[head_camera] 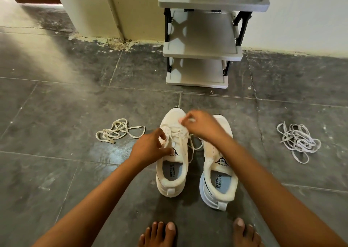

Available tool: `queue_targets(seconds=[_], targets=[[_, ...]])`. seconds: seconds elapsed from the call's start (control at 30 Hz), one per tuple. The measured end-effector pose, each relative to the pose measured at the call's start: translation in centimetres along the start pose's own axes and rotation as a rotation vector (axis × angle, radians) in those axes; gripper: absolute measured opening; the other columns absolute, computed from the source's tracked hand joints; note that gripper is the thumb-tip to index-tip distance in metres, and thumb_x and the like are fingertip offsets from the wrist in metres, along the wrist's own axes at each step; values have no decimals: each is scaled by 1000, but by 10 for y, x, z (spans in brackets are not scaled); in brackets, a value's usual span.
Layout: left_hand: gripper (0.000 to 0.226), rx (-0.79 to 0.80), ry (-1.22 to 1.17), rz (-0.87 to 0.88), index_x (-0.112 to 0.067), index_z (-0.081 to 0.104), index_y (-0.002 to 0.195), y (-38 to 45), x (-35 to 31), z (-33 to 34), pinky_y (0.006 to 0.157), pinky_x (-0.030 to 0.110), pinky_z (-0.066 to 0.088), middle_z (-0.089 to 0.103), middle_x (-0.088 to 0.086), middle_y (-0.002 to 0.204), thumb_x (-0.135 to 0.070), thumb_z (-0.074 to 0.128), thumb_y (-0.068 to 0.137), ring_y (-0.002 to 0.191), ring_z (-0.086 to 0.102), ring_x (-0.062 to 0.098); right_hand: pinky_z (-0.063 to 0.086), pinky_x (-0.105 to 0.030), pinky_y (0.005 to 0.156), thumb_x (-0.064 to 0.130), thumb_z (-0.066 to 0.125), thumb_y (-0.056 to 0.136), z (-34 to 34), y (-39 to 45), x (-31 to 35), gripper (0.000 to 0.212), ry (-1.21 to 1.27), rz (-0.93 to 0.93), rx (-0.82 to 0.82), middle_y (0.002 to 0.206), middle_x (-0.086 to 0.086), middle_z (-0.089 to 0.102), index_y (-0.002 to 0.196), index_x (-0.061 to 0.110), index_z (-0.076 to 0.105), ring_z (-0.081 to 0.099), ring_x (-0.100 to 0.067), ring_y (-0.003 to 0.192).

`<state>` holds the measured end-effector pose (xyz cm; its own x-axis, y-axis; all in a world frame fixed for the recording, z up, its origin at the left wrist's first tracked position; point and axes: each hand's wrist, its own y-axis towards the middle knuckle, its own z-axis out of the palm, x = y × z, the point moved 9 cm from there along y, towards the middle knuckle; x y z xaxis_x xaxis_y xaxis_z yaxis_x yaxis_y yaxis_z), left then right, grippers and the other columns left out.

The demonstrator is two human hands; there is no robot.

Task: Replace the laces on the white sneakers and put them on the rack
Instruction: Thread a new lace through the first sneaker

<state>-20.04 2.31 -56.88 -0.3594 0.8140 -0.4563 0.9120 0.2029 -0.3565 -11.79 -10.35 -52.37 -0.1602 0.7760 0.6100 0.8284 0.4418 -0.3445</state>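
Dark grey tiles cover the floor (56, 105), and they look scuffed and dusty. At the back is a pale wall (301, 11) with chipped paint along the bottom. A grey rack (202, 54) stands against that wall, with flat shelves one above the other. Something white sits on its top shelf, but most of it is cut off.

Two white sneakers stand side by side on the floor in front of the rack, toes pointing to it. The left sneaker (172, 173) has a cream lace (181, 135) running through its holes, and loose bits of the lace hang down between the two shoes. The right sneaker (219, 181) shows bare holes where I can see them; the arm hides part of its front.

A person bends over the shoes. The left hand (150, 149) has its fingers curled and pinches the left sneaker at the side by the tongue. The right hand (199, 124) is over the toe end of the left sneaker. Its finger and thumb pinch the lace there. That hand is a bit blurry.

One cream loose lace (117, 131) lies in a tangle on the floor to the left, well apart from the shoes. A whiter lace pile (298, 140) lies far to the right. Bare toes (162, 233) show at the bottom edge.
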Motion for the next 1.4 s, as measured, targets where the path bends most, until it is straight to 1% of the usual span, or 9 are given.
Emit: queue_targets(seconds=[0.1, 0.2, 0.37, 0.47, 0.6, 0.77, 1.03, 1.27, 1.4], targets=[[37, -58, 61, 31, -22, 56, 108, 2, -5, -2, 69, 30, 49, 65, -3, 92, -43, 68, 81, 80, 60, 17, 39, -29, 59, 44, 50, 93, 41, -2, -30, 37, -255, 65, 134, 70, -2, 53, 72, 13, 54, 56, -25, 79], [30, -76, 77, 46, -19, 58, 108, 3, -5, -1, 69, 34, 53, 68, 5, 92, -39, 63, 85, 80, 63, 22, 43, -33, 70, 33, 50, 95, 35, -3, -30, 31, -198, 14, 48, 83, -8, 64, 83, 8, 65, 59, -27, 82], [19, -73, 131, 74, -16, 62, 103, 7, -5, 6, 67, 36, 52, 68, 9, 88, -25, 54, 88, 80, 62, 29, 47, -34, 78, 23, 51, 93, -50, -25, 5, 24, 513, -245, -368, 89, -16, 58, 70, 23, 58, 58, -21, 82], [17, -77, 186, 72, -17, 60, 95, 9, -7, 8, 65, 35, 51, 66, 7, 85, -32, 52, 91, 77, 62, 27, 43, -13, 76, 12, 48, 96, -78, -43, 32, 25, 695, -405, -377, 86, -9, 50, 76, 3, 61, 52, 2, 78], [17, -70, 138, 94, -14, 59, 99, 9, -10, 8, 67, 37, 53, 68, 9, 89, -25, 56, 86, 78, 62, 29, 41, -24, 77, 20, 50, 96, -40, -36, 37, 28, 450, -293, -150, 94, -15, 55, 69, 24, 58, 54, -15, 85], [19, -99, 99, 80, -12, 59, 98, 7, -8, 3, 66, 36, 52, 67, 11, 88, -23, 59, 83, 78, 62, 29, 39, -16, 62, 21, 54, 94, -40, -41, 40, 25, 437, -319, -41, 67, 4, 58, 72, 14, 64, 46, -1, 57], [15, -35, 187, 119, -10, 60, 93, 5, -13, -6, 62, 26, 32, 67, 11, 95, -23, 57, 87, 90, 61, 29, 45, -34, 101, 23, 51, 96, 41, -61, 45, 25, 67, -394, 499, 118, 6, 64, 116, 22, 66, 58, -11, 111], [30, 90, -151, -7, -14, 59, 78, 7, -2, -6, 63, 25, 53, 62, -1, 70, -43, 65, 84, 64, 64, 15, 50, -30, 90, -2, 50, 88, 6, -16, -19, 30, 29, -118, 13, 107, -6, 69, 105, 13, 70, 63, -18, 97], [30, 83, -121, 26, -10, 65, 84, 8, -5, -9, 71, 28, 55, 69, 3, 77, -40, 67, 83, 67, 67, 15, 46, -28, 83, 0, 55, 86, 22, 5, -50, 25, -223, -9, 52, 106, -9, 68, 103, 11, 70, 62, -25, 97]])
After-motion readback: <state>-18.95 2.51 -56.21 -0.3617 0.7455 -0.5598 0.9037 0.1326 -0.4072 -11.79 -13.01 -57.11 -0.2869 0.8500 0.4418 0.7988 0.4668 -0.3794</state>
